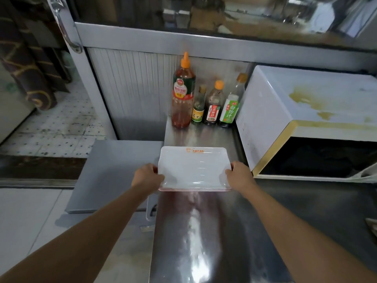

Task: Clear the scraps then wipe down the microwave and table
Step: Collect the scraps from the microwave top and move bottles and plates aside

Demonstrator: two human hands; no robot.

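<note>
A stack of white rectangular plates (193,166) with an orange logo sits on the steel table (204,231), near its left edge. My left hand (146,176) grips the stack's left side and my right hand (240,176) grips its right side. To the right stands a white microwave (285,103) with yellowish stains on its top and a dark glass door.
Several sauce bottles (183,94) stand against the steel back wall behind the plates. A grey lower surface (114,172) adjoins the table on the left, with tiled floor (61,123) beyond. A glass-fronted shelf runs overhead.
</note>
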